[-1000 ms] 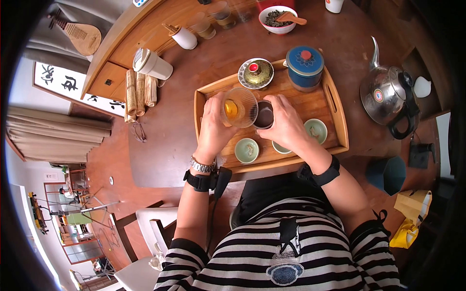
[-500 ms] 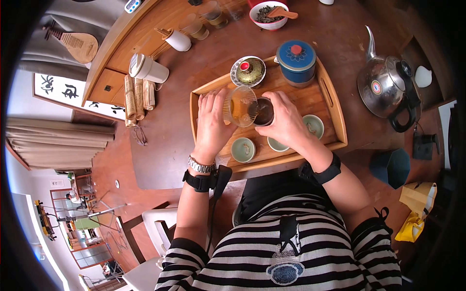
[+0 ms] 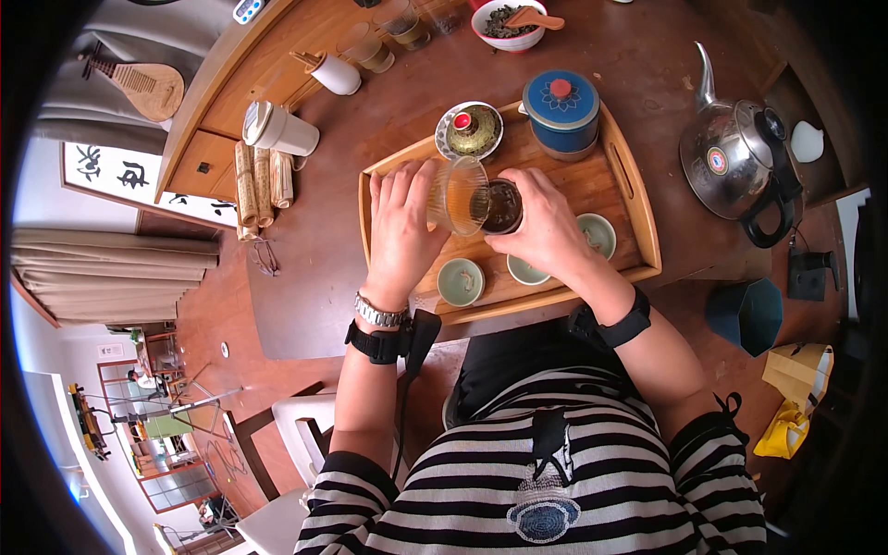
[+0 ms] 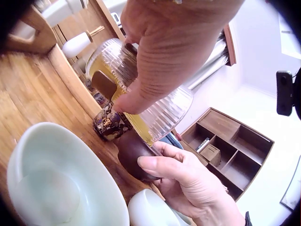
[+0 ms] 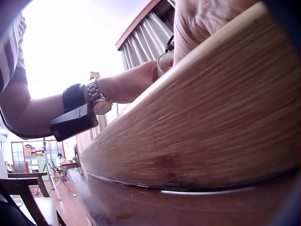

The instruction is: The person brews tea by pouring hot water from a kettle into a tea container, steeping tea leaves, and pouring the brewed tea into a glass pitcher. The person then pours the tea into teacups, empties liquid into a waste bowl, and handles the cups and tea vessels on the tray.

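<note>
Dark brown cup (image 4: pixel 133 155); pale green bowls (image 3: pixel 461 282); black-white striped shirt (image 3: pixel 620 472).

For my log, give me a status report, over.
Left grip holds ribbed glass, tilted. Right grip holds dark cup at its mouth. No obstruction visible between them.

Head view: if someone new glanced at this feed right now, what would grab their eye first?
Probably the ribbed glass, tipped in the left hand toward the dark cup held in the right hand, both above the wooden tray. Next, likely the bright blue pot in the tray's far right corner, then the shiny metal kettle to the right of the tray.
</note>
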Motion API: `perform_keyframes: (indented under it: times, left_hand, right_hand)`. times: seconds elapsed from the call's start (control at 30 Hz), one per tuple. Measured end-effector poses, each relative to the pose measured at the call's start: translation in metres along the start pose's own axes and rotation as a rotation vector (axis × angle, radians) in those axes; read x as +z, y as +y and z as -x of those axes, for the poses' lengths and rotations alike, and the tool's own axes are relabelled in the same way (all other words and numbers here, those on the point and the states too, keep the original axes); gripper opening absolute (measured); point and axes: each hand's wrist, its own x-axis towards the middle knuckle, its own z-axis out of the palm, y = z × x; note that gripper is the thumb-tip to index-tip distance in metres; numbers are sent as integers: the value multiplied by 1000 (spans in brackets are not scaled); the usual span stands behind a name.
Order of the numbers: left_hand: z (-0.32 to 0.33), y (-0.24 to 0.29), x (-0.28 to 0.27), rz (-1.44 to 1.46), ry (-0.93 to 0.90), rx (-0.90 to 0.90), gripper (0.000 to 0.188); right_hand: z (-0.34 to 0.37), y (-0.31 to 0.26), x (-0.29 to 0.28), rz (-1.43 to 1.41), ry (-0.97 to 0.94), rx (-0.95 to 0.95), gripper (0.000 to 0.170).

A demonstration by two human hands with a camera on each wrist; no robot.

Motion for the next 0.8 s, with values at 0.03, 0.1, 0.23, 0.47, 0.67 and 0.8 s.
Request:
perform_keyframes:
  times: [0.03,0.1,0.23,0.47,0.67,0.8]
  left_hand:
    - [0,0,0,-9,1,2,66]
    - [0,1,0,-17,0,2,66]
    - [0,1,0,-40,6,11,66]
    - [0,-1,0,-27,29,2,67]
    - [3,-4,1,-26,60,-4,68]
    - [5,-12,6,46,74,-42,68]
  right_hand:
    - [0,0,0,0,-1,0,60]
    - [0,-1,0,-3,-2,8,60]
    - [-1,-4,-4,-34,-56,38,60]
    - [-1,-5,-4,-42,-30,16,58]
    - [-2,-7,-3,-36,-40,20,58]
    - [-2,-10,-2,-30,-50,41,59]
